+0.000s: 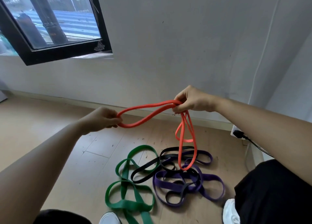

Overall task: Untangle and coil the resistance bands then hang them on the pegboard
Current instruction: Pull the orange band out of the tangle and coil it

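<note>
Between our shoes, the green band [130, 190] sprawls on the floor [50, 139] at six o'clock, black band [148, 166] and purple band [194, 185] tangled beside it. Our left hand [103, 119] and right hand [190, 99] each grip the orange band [148, 113], loops dangling from the right.

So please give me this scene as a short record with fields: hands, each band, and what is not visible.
left hand: grips one end loop of orange band
right hand: grips orange band's gathered strands; loops hang down
green band: on floor, twisted
black band: on floor, tangled with purple band
pegboard: not in view
</note>
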{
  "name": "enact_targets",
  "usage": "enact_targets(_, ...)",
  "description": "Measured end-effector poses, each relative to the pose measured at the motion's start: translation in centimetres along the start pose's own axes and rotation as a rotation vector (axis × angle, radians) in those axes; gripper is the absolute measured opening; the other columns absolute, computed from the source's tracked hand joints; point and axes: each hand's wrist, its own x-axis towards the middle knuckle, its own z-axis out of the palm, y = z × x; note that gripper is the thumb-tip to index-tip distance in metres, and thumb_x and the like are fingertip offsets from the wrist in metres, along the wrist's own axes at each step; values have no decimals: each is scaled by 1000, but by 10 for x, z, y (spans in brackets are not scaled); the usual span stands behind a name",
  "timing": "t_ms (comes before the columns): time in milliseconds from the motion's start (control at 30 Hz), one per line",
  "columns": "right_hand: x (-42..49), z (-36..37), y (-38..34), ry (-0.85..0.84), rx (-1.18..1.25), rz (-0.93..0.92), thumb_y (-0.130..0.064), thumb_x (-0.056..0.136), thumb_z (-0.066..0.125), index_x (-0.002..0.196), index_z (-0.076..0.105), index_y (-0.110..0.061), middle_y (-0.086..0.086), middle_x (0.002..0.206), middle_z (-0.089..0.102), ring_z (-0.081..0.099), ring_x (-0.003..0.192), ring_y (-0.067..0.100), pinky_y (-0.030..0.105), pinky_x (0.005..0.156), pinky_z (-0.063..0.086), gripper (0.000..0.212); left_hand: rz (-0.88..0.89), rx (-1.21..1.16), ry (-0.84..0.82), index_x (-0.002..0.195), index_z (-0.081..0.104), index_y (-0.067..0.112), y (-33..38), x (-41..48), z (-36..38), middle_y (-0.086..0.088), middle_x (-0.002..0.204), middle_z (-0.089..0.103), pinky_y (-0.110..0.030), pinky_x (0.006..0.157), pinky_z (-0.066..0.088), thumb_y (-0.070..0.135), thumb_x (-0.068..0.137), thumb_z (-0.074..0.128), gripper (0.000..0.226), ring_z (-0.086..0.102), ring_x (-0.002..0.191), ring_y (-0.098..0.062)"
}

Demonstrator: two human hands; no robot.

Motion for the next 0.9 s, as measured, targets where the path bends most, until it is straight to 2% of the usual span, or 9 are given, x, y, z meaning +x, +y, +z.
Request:
enact_targets(100, -3, 0, -10, 34, 7, -37, -7, 80, 82, 94, 79, -4, 9, 81, 78, 77, 78, 23, 35, 78, 63, 14, 8, 274, -170, 100, 74, 22, 2, 5, 16, 3, 94, 75, -20, 74, 55, 17, 94, 68, 10, 70, 87, -11)
enact_targets(167, -4, 0, -19, 41, 20, -60, -6, 80, 83, 95, 78, -2, 10, 81, 78, 77, 77, 25, 39, 78, 64, 16, 23, 377, -250, 98, 73, 30, 4, 7, 25, 6, 97, 75, -23, 83, 57, 18, 94, 69, 13, 70, 91, -9)
enact_targets(267, -6, 3, -33, 27, 14, -110, -8, 81, 83, 97, 78, -1, 9, 83, 78, 77, 77, 25, 40, 78, 64, 19, 40, 389, -277, 99, 71, 31, 15, 9, 36, 11, 101, 73, -32, 98, 55, 20, 93, 70, 12, 68, 95, -3)
enact_targets(367, -7, 9, -44, 21, -46, -158, -9, 81, 83, 97, 78, -2, 6, 82, 78, 77, 75, 21, 34, 75, 64, 18, 70, 210, -272, 118, 69, 20, 36, 7, 44, 8, 109, 72, -33, 101, 54, 22, 90, 73, 28, 69, 101, -5)
enact_targets(433, -6, 13, -48, 4, -106, -167, -8, 81, 83, 98, 76, -3, 3, 82, 77, 76, 75, 17, 29, 73, 63, 19, 134, -4, -254, 125, 66, 17, 56, 4, 47, 1, 116, 73, -32, 99, 56, 22, 87, 76, 39, 70, 106, -11)
enact_targets(533, -5, 18, -52, -24, -178, -148, -14, 79, 85, 104, 66, -8, 4, 82, 74, 74, 72, 15, 27, 67, 61, 32, 255, -179, -182, 123, 67, 14, 86, -2, 53, -2, 113, 75, -31, 96, 56, 19, 87, 76, 37, 71, 107, -14)
enact_targets(633, -3, 20, -53, -45, -214, -133, -16, 78, 87, 104, 58, -13, 4, 78, 71, 69, 64, 10, 23, 60, 56, 38, 361, -120, -68, 115, 70, 12, 103, -3, 63, -2, 103, 76, -34, 92, 59, 18, 86, 78, 31, 74, 97, -14)
enact_targets(733, -3, 21, -52, -71, -213, -127, -9, 80, 84, 103, 55, -16, 6, 79, 72, 69, 64, 10, 24, 61, 56, 38, 435, -12, 44, 107, 74, 11, 104, -1, 66, -1, 91, 76, -36, 85, 62, 17, 85, 79, 23, 74, 84, -13)
enact_targets(900, -3, 19, -44, -105, -188, -71, -4, 81, 81, 102, 63, -11, 7, 89, 72, 71, 78, 15, 26, 72, 58, 30, 490, 34, 110, 102, 74, 10, 108, -2, 46, 1, 85, 75, -22, 75, 60, 15, 88, 74, 14, 73, 76, -10)
